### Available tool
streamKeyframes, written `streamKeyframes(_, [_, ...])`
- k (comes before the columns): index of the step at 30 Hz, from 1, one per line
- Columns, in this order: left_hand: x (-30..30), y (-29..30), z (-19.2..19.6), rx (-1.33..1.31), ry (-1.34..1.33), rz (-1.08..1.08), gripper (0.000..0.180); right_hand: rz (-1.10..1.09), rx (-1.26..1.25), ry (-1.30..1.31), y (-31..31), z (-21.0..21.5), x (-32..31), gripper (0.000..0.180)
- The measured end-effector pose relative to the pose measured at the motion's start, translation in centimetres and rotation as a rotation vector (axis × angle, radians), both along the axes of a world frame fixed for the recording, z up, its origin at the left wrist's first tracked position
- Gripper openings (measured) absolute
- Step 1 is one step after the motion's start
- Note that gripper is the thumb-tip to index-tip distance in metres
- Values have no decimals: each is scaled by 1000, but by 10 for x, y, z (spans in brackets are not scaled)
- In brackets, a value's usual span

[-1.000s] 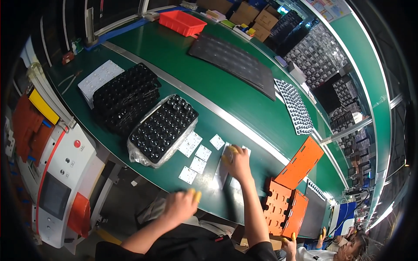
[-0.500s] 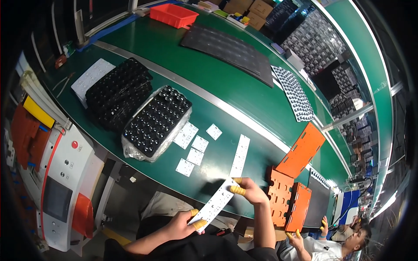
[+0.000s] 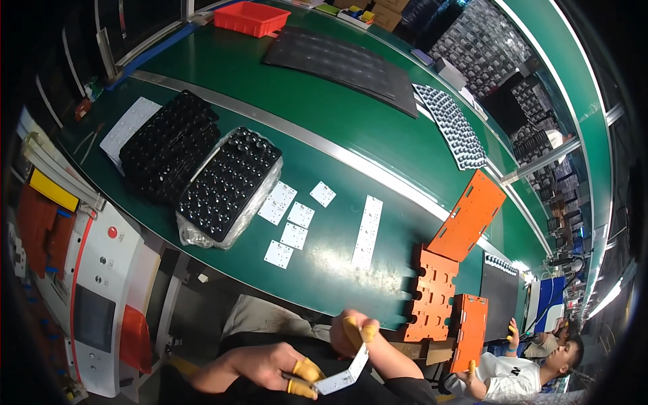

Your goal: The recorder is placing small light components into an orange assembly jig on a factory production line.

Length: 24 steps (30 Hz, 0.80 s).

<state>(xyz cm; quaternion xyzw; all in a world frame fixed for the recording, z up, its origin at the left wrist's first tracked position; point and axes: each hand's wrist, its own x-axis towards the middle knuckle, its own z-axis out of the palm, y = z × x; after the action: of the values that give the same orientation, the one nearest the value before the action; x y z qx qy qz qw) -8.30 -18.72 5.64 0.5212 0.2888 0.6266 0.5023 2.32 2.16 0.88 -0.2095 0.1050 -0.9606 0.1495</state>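
Observation:
Close to my body, my left hand (image 3: 280, 370) and my right hand (image 3: 356, 331) grip opposite ends of a white circuit board strip (image 3: 339, 383). The strip looks angled in the middle, as though bent along a line; whether it has parted there I cannot tell. Yellow covers wrap the thumbs and fingertips of both hands. Beyond them on the green table lie another long white board strip (image 3: 368, 231), a larger white board (image 3: 277, 202) and several small square white boards (image 3: 293, 236).
A black tray of shiny round parts (image 3: 233, 185) in clear plastic stands left of the boards, beside stacked black trays (image 3: 169, 145). Orange fixture plates (image 3: 435, 293) sit at the right, near a co-worker (image 3: 516, 371). Behind are black sheets (image 3: 341, 67) and a red bin (image 3: 251, 18).
Both hands have drawn down toward my body with the board strip. The strip was straight and now appears bent between them. The view has shifted slightly.

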Motion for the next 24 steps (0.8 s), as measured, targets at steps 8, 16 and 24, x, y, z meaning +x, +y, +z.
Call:
streamKeyframes(8, [2,15,-23,-545,-186,482,27,-674,1501,-572,59,44,4,24])
streamKeyframes(16, [-9,54,-71,-630,267,1135,20,-1125,2254,284,10,79,-6,20])
streamKeyframes(24, [-2,37,-22,0,-331,-57,25,-384,346,-313,62,17,-2,21])
